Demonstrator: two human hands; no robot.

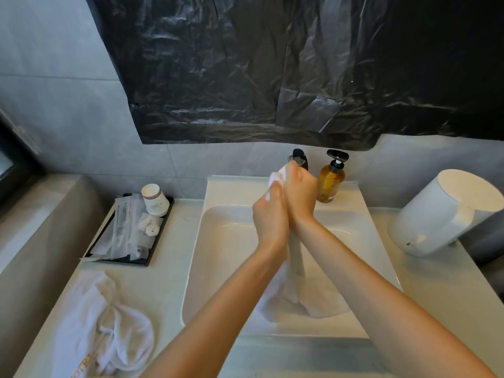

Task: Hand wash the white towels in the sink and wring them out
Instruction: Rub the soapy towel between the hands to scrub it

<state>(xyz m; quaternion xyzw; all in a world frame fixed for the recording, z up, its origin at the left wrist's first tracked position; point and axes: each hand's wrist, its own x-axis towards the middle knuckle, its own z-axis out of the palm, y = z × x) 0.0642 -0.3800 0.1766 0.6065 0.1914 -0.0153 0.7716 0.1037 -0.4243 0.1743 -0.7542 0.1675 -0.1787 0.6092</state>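
Note:
A wet white towel (296, 282) hangs as a twisted rope over the white sink (218, 255), its lower end bunched in the basin. My right hand (300, 189) grips its top end just in front of the black tap (300, 158). Right below, my left hand (270, 216) grips the same towel, and the two hands touch. A second white towel (103, 326) lies crumpled on the counter at the lower left.
An amber soap pump bottle (331, 181) stands right of the tap. A black tray (128, 233) with paper cups and wrapped sachets sits left of the sink. A white dispenser (447, 211) stands at the right. Black plastic sheeting (272, 66) covers the wall above.

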